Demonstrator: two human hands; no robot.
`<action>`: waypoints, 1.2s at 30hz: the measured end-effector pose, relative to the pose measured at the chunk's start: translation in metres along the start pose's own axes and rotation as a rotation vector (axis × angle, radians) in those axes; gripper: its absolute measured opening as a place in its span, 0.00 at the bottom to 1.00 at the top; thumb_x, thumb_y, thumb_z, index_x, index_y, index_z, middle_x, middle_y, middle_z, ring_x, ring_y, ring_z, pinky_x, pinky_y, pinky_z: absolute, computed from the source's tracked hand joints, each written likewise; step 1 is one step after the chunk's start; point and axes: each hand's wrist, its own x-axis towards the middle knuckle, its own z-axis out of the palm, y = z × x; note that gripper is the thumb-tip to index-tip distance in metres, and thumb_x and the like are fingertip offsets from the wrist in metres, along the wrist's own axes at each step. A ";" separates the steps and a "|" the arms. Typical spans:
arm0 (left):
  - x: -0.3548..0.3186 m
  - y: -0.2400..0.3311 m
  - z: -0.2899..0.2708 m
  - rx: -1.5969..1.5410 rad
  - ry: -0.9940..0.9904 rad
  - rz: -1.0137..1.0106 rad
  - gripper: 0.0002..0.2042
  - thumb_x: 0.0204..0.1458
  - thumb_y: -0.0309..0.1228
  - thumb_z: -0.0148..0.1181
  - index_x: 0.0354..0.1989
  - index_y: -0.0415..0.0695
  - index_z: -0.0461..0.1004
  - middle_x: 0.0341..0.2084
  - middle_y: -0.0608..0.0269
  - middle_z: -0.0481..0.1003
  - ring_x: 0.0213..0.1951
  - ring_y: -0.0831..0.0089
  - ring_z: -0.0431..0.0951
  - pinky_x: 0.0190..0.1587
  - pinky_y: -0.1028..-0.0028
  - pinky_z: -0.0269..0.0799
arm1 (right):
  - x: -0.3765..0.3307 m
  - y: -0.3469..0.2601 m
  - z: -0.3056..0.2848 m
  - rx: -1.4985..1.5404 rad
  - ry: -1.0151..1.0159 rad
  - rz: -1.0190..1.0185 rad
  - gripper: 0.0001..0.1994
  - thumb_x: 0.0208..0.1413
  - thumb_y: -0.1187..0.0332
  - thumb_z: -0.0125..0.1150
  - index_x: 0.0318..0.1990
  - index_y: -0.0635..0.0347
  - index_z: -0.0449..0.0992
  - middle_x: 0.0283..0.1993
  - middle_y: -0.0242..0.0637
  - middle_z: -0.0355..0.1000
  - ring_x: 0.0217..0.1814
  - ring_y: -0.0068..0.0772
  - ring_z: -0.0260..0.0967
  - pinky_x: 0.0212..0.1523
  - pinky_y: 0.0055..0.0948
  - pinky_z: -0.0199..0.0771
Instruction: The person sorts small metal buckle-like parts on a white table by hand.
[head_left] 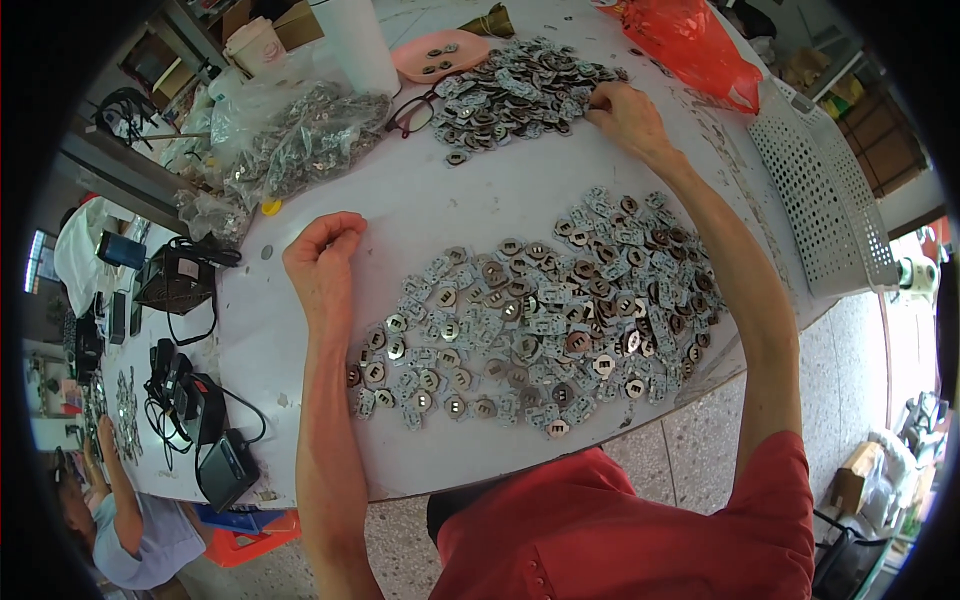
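My left hand [325, 255] is held over the table with its fingers curled closed. Anything inside it is hidden. Farther away, my right hand [632, 122] reaches to the right edge of a heap of small dark metal parts [500, 95]. Its fingers are bent together at the heap, and what they pinch, if anything, is too small to make out. A wide spread of small round metal parts on clear-grey plates [560, 310] lies nearer to me, between my two forearms.
A white table [300, 380] carries plastic bags of metal parts [300, 135], glasses [410, 115], a pink dish [435, 52], a white cylinder [357, 45] and black power adapters [205, 415]. A white perforated basket [820, 190] stands right, near a red bag [690, 50]. Another person [140, 530] sits left.
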 end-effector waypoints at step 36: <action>0.000 -0.002 -0.003 0.002 -0.005 0.024 0.08 0.42 0.17 0.50 0.29 0.35 0.77 0.24 0.65 0.75 0.30 0.80 0.71 0.37 0.81 0.64 | -0.103 -0.048 -0.095 0.524 -0.711 -0.085 0.11 0.48 0.68 0.56 0.39 0.62 0.75 0.26 0.27 0.68 0.30 0.18 0.63 0.36 0.20 0.65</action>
